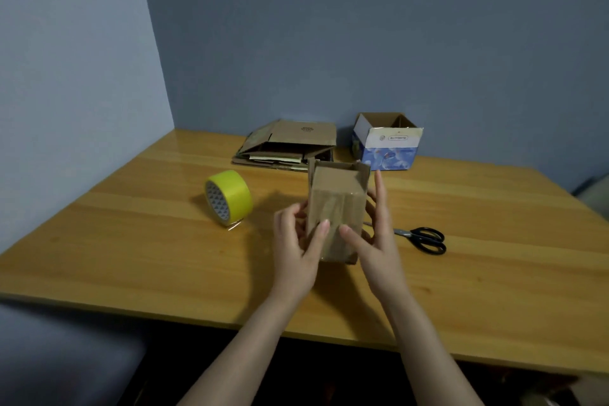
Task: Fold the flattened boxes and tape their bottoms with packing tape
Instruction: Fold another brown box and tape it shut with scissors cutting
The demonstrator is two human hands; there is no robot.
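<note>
Holding a small brown cardboard box [336,208] just over the wooden table [131,241], my left hand [293,247] and right hand [375,250] clasp its sides, thumbs pressed on its near face, between the yellow tape roll [230,198] and the black scissors [425,239].

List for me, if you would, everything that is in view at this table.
brown box: one, brown cardboard, held mid-table
tape roll: one, yellow, on the table left of the held box
scissors: one pair, black handles, on the table right of the held box
flattened boxes: one stack, brown, far side by the wall
blue-and-white box: one, open-topped, right of the stack
table: one, light wood, against the wall
left hand: one, holds the box's left side
right hand: one, holds its right side, forefinger straight
</note>
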